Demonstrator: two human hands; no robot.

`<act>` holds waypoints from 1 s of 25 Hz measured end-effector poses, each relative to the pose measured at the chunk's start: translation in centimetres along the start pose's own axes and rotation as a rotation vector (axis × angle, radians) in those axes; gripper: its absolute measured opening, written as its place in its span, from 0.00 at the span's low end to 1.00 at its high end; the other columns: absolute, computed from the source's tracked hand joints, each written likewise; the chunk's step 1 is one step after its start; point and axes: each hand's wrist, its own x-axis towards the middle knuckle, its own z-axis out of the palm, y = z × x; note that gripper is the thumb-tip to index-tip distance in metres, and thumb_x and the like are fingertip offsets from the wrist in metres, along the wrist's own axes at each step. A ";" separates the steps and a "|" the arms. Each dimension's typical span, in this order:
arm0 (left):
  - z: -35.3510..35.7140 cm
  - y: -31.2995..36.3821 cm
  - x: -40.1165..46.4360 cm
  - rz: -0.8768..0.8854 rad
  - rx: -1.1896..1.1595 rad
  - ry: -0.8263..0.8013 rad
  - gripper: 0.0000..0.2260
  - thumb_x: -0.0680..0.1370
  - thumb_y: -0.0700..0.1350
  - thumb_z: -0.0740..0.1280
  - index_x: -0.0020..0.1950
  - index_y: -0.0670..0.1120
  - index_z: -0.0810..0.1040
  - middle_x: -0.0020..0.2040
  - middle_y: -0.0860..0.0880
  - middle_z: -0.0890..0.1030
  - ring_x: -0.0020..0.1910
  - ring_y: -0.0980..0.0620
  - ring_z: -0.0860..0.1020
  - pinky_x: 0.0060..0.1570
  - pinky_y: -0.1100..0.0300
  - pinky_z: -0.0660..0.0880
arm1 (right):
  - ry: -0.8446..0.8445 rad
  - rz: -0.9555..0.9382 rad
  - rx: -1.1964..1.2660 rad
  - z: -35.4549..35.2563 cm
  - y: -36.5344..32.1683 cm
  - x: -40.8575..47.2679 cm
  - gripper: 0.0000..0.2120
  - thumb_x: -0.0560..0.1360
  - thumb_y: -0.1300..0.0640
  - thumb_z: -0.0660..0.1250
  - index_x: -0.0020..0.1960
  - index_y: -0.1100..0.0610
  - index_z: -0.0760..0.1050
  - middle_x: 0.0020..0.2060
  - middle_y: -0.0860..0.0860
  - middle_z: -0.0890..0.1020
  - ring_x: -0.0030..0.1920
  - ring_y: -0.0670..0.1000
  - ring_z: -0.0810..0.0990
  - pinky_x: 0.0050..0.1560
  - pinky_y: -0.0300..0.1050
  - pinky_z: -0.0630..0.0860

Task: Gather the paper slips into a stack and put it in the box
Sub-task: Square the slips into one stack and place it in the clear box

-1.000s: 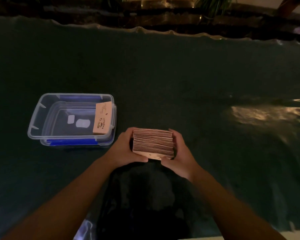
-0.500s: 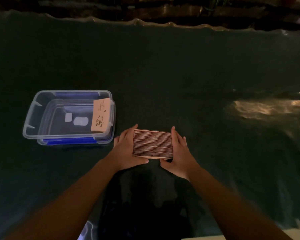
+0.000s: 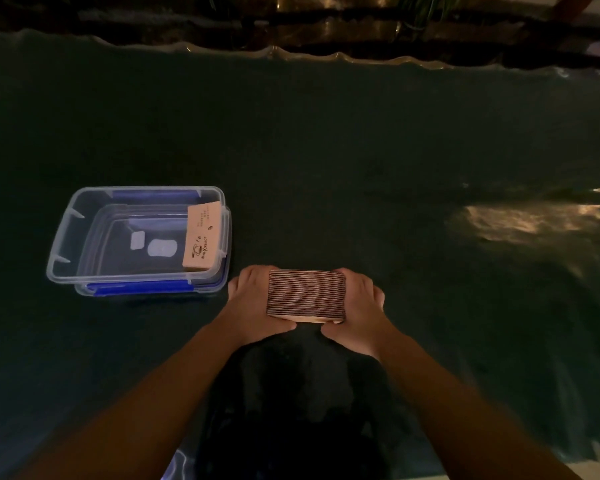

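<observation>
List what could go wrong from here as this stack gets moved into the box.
1. The stack is many loose slips pressed only from its two ends by the left hand and right hand; lifted that way, the middle may sag and spill.
2. Slips already lean against the right wall of the box, so the new stack could knock them over.
3. Dim light may hide any stray slip on the dark cloth.
</observation>
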 end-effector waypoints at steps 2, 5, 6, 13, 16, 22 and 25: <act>0.0 0.0 0.2 -0.003 -0.004 0.001 0.46 0.60 0.65 0.78 0.74 0.57 0.63 0.73 0.53 0.66 0.75 0.51 0.60 0.76 0.45 0.56 | 0.014 -0.021 -0.026 0.1 0.2 -0.1 0.49 0.61 0.38 0.71 0.76 0.43 0.52 0.72 0.46 0.63 0.74 0.47 0.55 0.79 0.57 0.52; 0.0 0.2 0.2 -0.022 0.019 -0.003 0.46 0.60 0.64 0.79 0.73 0.56 0.64 0.73 0.53 0.67 0.74 0.50 0.60 0.76 0.44 0.57 | -0.008 0.011 -0.020 0.3 0.0 -0.2 0.48 0.63 0.41 0.73 0.77 0.45 0.52 0.72 0.47 0.64 0.74 0.48 0.56 0.77 0.55 0.54; -0.1 0.2 0.2 -0.028 0.003 -0.006 0.46 0.59 0.63 0.80 0.73 0.56 0.65 0.73 0.53 0.68 0.74 0.50 0.61 0.76 0.44 0.58 | -0.016 0.027 -0.005 0.2 -0.2 -0.2 0.48 0.63 0.42 0.73 0.77 0.44 0.53 0.70 0.46 0.65 0.72 0.48 0.57 0.75 0.53 0.56; -3.5 1.3 -0.7 -0.001 -0.408 -0.072 0.40 0.60 0.50 0.85 0.65 0.67 0.67 0.63 0.63 0.77 0.63 0.65 0.75 0.65 0.57 0.72 | -0.027 0.050 0.324 -3.0 -3.4 -0.8 0.39 0.58 0.51 0.78 0.62 0.35 0.63 0.59 0.37 0.71 0.63 0.44 0.72 0.58 0.44 0.75; -6.5 2.0 -1.8 -0.010 -0.690 -0.091 0.39 0.58 0.47 0.84 0.62 0.70 0.70 0.60 0.65 0.81 0.60 0.65 0.79 0.55 0.60 0.80 | -0.055 0.019 0.575 -4.6 -6.2 -1.2 0.34 0.61 0.60 0.78 0.63 0.44 0.70 0.61 0.50 0.80 0.61 0.50 0.82 0.51 0.51 0.86; -10.2 3.1 -3.8 -0.050 -1.332 0.020 0.37 0.65 0.38 0.79 0.73 0.49 0.72 0.64 0.42 0.82 0.64 0.43 0.81 0.56 0.47 0.82 | -0.193 0.129 0.899 -4.4 -13.6 -1.9 0.32 0.65 0.59 0.75 0.68 0.51 0.73 0.63 0.49 0.84 0.64 0.53 0.81 0.69 0.61 0.77; -12.0 3.5 -4.5 -0.101 -1.350 0.123 0.34 0.68 0.41 0.80 0.72 0.48 0.72 0.65 0.42 0.81 0.65 0.43 0.80 0.56 0.47 0.81 | -0.250 0.192 1.028 -3.4 -16.6 -1.9 0.32 0.65 0.59 0.73 0.70 0.50 0.74 0.64 0.54 0.82 0.66 0.58 0.79 0.71 0.63 0.72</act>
